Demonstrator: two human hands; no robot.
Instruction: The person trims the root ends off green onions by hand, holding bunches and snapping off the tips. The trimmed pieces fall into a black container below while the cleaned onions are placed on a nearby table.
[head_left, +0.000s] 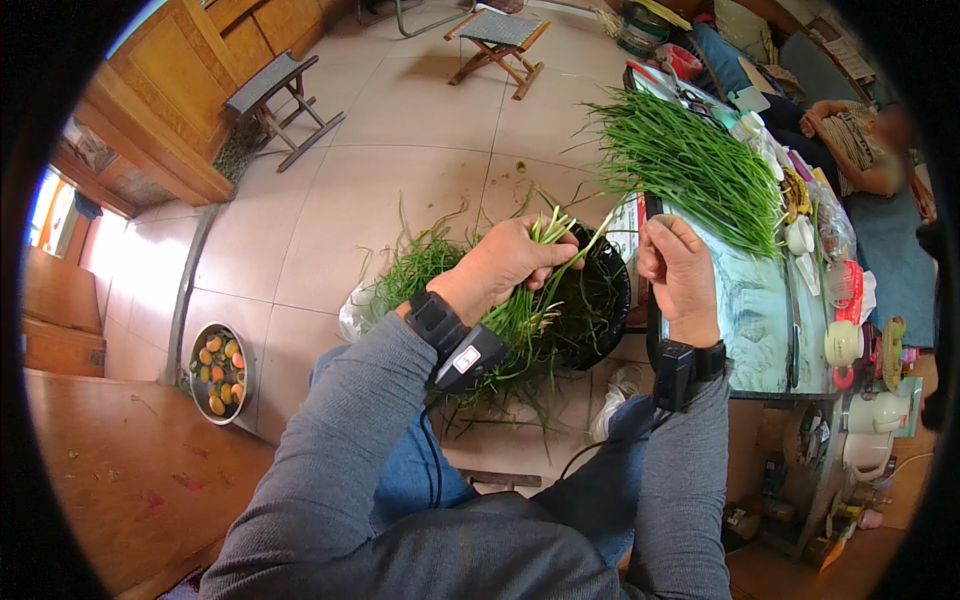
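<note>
My left hand is closed around the pale stem ends of a bunch of green chives. Below it are a black plastic-lined container with loose green bits inside and a heap of chives at its left. My right hand is curled beside the table edge, fingertips drawn together; whether it pinches anything thin is too small to tell. A large pile of long chives lies on the table beyond my right hand.
A metal bowl of orange-yellow fruit stands on the floor at left. Two folding stools are farther off. Scissors, a cream jar and other items crowd the table. A person sits beyond it. A wooden surface is at lower left.
</note>
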